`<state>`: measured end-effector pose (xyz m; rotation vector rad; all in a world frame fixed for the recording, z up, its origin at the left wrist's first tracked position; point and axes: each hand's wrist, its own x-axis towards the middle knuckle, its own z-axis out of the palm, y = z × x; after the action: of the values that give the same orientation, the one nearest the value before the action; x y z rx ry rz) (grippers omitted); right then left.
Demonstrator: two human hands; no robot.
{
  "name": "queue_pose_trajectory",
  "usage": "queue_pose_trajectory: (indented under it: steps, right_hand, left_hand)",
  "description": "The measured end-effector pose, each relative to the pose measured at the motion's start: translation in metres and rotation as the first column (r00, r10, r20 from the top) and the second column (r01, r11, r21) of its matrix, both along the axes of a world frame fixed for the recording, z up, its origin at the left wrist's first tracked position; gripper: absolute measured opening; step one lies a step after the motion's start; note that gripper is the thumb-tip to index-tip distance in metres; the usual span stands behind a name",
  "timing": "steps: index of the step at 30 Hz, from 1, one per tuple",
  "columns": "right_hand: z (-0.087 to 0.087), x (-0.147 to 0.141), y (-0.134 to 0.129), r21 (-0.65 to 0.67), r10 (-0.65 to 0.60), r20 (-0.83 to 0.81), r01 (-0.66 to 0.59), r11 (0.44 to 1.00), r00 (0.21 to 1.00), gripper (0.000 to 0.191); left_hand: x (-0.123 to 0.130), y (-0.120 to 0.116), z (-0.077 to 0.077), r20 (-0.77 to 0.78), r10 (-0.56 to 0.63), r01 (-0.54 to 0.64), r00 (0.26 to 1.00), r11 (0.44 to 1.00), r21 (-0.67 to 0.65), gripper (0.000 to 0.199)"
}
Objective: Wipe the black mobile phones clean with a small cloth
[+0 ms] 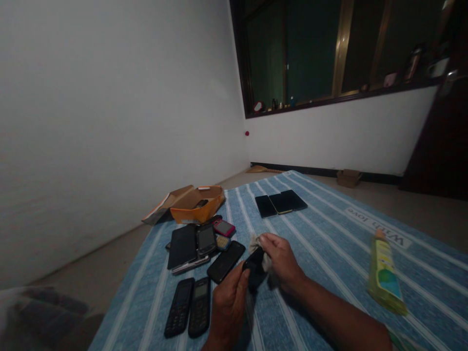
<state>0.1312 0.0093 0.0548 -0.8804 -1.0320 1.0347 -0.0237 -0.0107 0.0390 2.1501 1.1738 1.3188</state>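
My left hand [231,297] grips a black phone [256,267] by its near edge, above the striped cloth. At the phone's far edge, my right hand [281,256] pinches a pale crumpled cloth [268,263] against it. Just left of the held phone lies a black touchscreen phone [226,262]. Two keypad phones [199,307] rest side by side nearer to me. Behind them is a pile with a black tablet-like device [182,246], a slider-type phone [206,240] and a pink-edged phone [224,227].
An open orange box [197,212] with a dark item inside stands at the far left. Several dark-screened phones [281,202] lie in a row at the back. On the right lies a yellow-green bottle [386,280]. Blue striped fabric [329,273] covers the surface.
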Motion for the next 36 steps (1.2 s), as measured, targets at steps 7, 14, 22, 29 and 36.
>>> queue_pose_trajectory:
  steps: [7, 14, 22, 29, 36]
  right_hand:
    - [0.004, -0.004, -0.006, 0.118, -0.050, 0.063, 0.042, 0.992, 0.997, 0.042]
    - [0.006, -0.001, -0.012, 0.223, -0.139, 0.246, 0.083, 0.971, 0.959, 0.038]
    - [-0.002, -0.001, -0.010, 0.562, -0.409, 0.559, 0.033, 0.827, 0.721, 0.030]
    - [-0.027, -0.013, -0.008, 0.724, -0.605, 0.651, -0.136, 0.676, 0.459, 0.035]
    - [-0.044, -0.018, -0.008, 0.720, -0.619, 0.682, -0.209, 0.661, 0.390, 0.031]
  left_hand:
    - [0.001, 0.000, -0.002, 0.074, -0.071, 0.076, 0.995, 0.995, -0.065, 0.031]
    - [0.003, -0.002, -0.002, 0.110, -0.113, 0.128, 0.987, 0.982, -0.142, 0.030]
    - [-0.001, 0.004, -0.013, 0.061, -0.138, 0.148, 0.988, 0.968, -0.205, 0.031]
    - [-0.004, 0.006, -0.015, 0.023, -0.117, 0.118, 0.993, 0.936, -0.332, 0.024]
    - [-0.003, 0.010, -0.024, -0.033, -0.076, 0.064, 0.997, 0.957, -0.283, 0.025]
